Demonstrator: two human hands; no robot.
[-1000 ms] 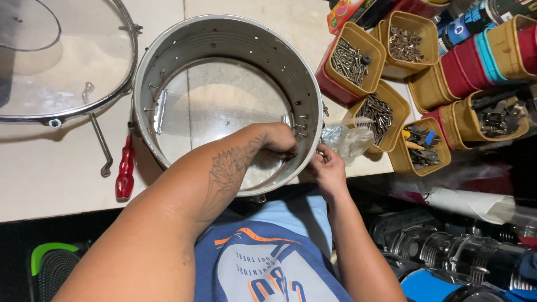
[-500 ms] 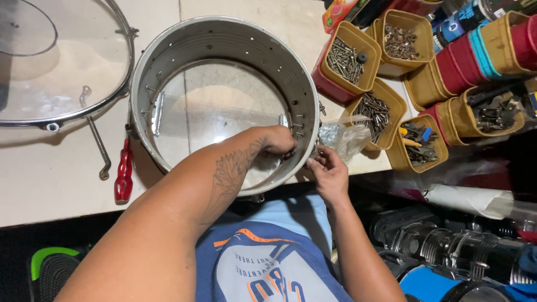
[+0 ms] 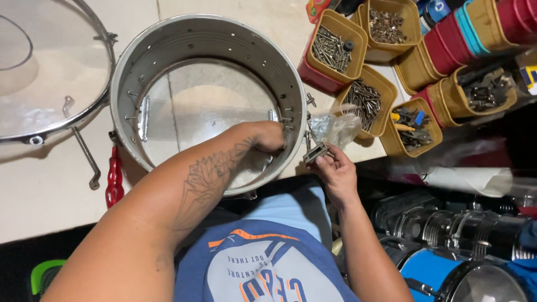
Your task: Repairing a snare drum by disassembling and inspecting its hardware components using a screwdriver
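head view looks straight down, and the left hand (image 3: 267, 137) is reaching inside the round silver metal drum shell (image 3: 168, 42), fingers curled together against the inner wall on the near right side, though whether they pinch anything there i cannot tell. the right hand (image 3: 334, 174) sits just outside that same wall, fingers clamped on a small grey metal lug bracket (image 3: 315, 152) held close to the shell. the shell lies open-side up on the pale tabletop (image 3: 45, 184), its wall dotted with holes and small bolts poking through by the left hand. crowding the right hand is a crumpled clear plastic bag (image 3: 335, 127), just beside the bracket. past that, a cluster of yellow and red plastic tubs (image 3: 335, 56) packed with screws and bolts, one holding mixed small tools with blue and orange bits, all near the shell's right edge. off to the left, a clear drum head in a chrome hoop (image 3: 45, 95) lies flat, just beside the shell, with a thin bent metal rod (image 3: 85, 156) under its rim and a red-handled screwdriver (image 3: 114, 182) lying beside the shell's near-left wall. lower right, below the table edge, chrome and blue drums (image 3: 447, 246) are stacked. a green and black object (image 3: 42, 274) peeks in at the bottom left. labels on the far tubs are too small to make out.
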